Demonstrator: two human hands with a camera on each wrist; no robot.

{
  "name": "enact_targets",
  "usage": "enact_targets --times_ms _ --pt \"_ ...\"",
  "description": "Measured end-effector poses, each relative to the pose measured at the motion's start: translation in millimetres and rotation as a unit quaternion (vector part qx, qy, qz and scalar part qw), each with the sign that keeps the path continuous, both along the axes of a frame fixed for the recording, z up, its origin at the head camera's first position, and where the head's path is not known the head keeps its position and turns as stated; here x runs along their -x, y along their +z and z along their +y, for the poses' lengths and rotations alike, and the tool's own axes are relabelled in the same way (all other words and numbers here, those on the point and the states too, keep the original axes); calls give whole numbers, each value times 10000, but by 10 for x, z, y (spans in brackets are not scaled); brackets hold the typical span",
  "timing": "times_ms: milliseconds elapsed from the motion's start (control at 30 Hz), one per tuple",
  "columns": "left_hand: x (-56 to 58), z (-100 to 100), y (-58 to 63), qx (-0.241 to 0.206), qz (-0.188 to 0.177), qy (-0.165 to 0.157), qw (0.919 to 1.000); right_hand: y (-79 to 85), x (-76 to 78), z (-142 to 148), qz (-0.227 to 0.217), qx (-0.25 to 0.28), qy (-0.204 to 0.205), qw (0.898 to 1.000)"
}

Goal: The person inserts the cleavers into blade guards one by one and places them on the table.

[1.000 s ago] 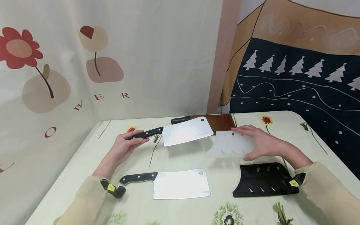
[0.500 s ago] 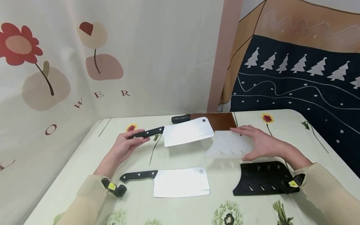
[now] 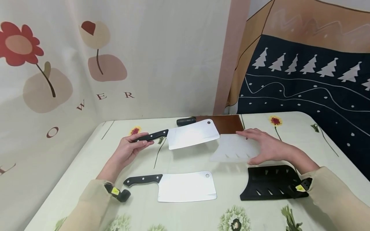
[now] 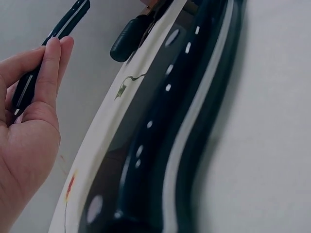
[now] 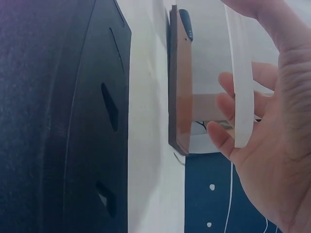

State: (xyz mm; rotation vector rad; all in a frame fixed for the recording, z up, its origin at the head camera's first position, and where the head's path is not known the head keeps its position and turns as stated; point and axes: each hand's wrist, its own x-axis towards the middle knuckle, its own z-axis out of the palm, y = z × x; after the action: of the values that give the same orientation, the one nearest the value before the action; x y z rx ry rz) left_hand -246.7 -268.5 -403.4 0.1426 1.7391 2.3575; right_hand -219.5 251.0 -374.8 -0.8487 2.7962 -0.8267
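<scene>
In the head view, my left hand (image 3: 128, 149) holds a cleaver (image 3: 192, 134) by its black riveted handle, fingers and thumb around it. Its broad blade is raised off the table and points right. Across from it, my right hand (image 3: 268, 147) grips a translucent white blade guard (image 3: 231, 149) at its right end, thumb below and fingers above. Blade tip and guard are close together; whether they touch, I cannot tell. The right wrist view shows the guard (image 5: 243, 92) edge-on within the fingers. Below lie a second cleaver (image 3: 186, 187) and a black blade guard (image 3: 268, 186).
At the table's back edge lies a flat brown piece (image 3: 229, 124) with a black handle (image 3: 186, 121) at its left, partly behind the raised cleaver. A flower-patterned cloth covers the table (image 3: 95, 154). Curtains (image 3: 167, 64) hang behind it.
The head view has tilted down slightly. Both hands keep nearly the same hold and position, with the cleaver and white guard still apart or barely meeting.
</scene>
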Motion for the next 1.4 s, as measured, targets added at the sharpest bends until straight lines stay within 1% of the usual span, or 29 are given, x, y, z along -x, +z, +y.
enact_targets --times_ms 200,433,733,933,1100,1233,1400 --pt "-2 3 -16 -70 52 -2 10000 -10 11 -9 1 2 -29 10000" --pt "-16 11 -31 -167 -41 27 9998 8 32 -23 -35 -97 -86 9999" --pt "-18 -4 -55 -281 -168 107 9994 18 45 -56 -49 23 -71 10000" --pt "-18 -25 -73 -255 -174 137 9994 7 49 -71 -84 29 -83 9999" --pt "-2 -23 -80 -225 -117 79 9996 -7 50 -59 -129 -17 -113 9999" --pt "6 -19 -77 -207 -12 -6 9998 -1 57 -53 -71 -40 -93 9999" --pt "6 -14 -83 -138 84 -233 9996 19 60 -38 -22 -83 -135 9999"
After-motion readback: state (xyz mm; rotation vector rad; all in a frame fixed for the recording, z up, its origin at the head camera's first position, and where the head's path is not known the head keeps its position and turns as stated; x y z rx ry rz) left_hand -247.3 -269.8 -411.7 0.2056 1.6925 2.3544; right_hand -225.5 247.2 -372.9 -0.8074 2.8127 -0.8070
